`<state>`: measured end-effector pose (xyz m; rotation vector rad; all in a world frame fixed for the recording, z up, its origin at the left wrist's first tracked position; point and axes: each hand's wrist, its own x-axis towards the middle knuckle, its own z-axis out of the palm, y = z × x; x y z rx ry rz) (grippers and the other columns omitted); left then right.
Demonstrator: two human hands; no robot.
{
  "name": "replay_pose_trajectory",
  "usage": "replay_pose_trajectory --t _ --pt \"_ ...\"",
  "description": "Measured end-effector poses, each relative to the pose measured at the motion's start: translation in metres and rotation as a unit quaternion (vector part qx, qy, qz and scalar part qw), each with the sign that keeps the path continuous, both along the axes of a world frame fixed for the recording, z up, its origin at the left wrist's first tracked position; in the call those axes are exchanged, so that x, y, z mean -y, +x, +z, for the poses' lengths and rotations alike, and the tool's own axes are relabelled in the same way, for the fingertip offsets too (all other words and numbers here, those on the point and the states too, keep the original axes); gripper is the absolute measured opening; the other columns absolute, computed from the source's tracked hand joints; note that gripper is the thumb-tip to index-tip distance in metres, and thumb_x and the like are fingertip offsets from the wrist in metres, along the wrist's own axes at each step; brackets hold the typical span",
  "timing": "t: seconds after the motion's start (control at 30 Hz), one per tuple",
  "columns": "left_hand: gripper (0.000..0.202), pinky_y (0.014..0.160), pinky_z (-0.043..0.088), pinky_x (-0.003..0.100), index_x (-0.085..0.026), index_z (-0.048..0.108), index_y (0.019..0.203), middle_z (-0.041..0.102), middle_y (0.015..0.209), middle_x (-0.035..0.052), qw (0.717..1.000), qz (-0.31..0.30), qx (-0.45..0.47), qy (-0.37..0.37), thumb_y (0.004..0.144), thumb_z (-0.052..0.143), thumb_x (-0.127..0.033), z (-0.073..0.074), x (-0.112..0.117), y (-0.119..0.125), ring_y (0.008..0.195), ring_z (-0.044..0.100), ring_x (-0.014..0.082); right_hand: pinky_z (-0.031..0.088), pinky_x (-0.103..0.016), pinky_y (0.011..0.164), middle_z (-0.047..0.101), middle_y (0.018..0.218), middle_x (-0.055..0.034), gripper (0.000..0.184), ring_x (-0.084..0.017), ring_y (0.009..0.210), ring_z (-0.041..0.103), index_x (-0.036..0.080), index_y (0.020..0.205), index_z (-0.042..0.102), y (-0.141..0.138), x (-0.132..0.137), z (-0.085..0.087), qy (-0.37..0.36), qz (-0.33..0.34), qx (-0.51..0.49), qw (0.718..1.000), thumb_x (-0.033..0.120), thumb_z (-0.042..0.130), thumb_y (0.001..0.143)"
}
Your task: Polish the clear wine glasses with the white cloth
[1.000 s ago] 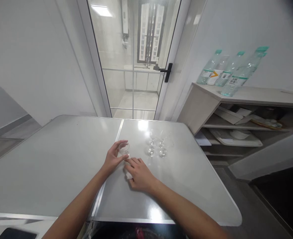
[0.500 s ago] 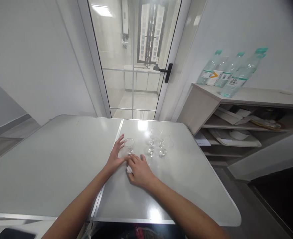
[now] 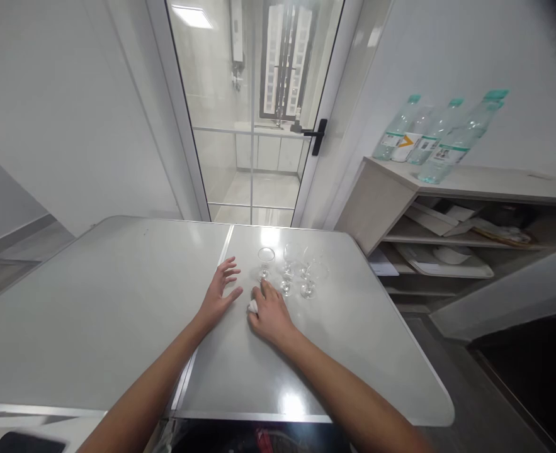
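A clear stemmed glass [image 3: 264, 273] stands upright on the table, its wide rim facing up. The fingertips of my right hand [image 3: 272, 313] reach the foot of this glass; whether they press on it I cannot tell. Tucked under that hand's thumb and fingers is a small crumpled white wad, like tissue or cloth [image 3: 252, 306]. To the left, my left hand [image 3: 218, 292] is open with spread fingers, apart from the glass and holding nothing. Several more clear stemmed glasses [image 3: 308, 288] stand close together just right of the first one.
The grey glossy table [image 3: 117, 314] has a metal seam [image 3: 225, 245] across it. Beyond its far edge is a glass door [image 3: 230, 157] with a black handle [image 3: 320, 137]. At right, plastic bottles [image 3: 448, 154] stand on a shelf unit [image 3: 391, 182]. A dark phone-like object [image 3: 27, 442] lies at lower left.
The stemmed glass has moved right and slightly away, closer to the other glasses, along with my right hand. My left hand has come off the glass and opened.
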<state>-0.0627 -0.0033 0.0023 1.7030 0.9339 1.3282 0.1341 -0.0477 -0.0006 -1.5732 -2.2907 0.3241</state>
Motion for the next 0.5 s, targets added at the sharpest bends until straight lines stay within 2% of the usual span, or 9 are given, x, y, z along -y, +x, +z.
replay_pose_trajectory --t 0.3,0.43,0.5 --pt "0.054 0.106 0.05 0.044 -0.034 0.049 0.144 0.036 0.164 0.0115 1.0 -0.005 -0.001 -0.013 0.094 0.07 -0.037 0.003 0.002 0.001 0.131 0.058 0.0271 0.029 -0.048 0.12 0.032 0.166 -0.0264 0.051 -0.039 0.155 0.029 0.013 0.136 0.054 0.0 -0.003 -0.002 -0.02 -0.015 -0.01 1.0 0.027 0.06 0.088" --pt "0.033 0.104 0.05 0.042 -0.027 0.061 0.126 0.039 0.161 0.0119 1.0 -0.013 -0.022 -0.01 0.096 0.066 -0.041 0.008 0.003 0.0 0.13 0.058 0.0274 0.028 -0.049 0.119 0.03 0.168 -0.0242 0.048 -0.039 0.154 0.029 0.015 0.132 0.056 0.0 -0.007 -0.002 -0.036 -0.028 -0.028 0.999 0.027 0.062 0.087" --pt "0.028 0.101 0.05 0.041 -0.023 0.065 0.116 0.049 0.153 0.013 0.999 -0.011 -0.035 -0.005 0.097 0.064 -0.044 0.01 0.003 0.001 0.128 0.058 0.028 0.028 -0.051 0.118 0.032 0.168 -0.0227 0.045 -0.038 0.152 0.03 0.017 0.13 0.056 0.001 -0.01 -0.002 -0.038 -0.03 -0.032 0.998 0.027 0.062 0.086"
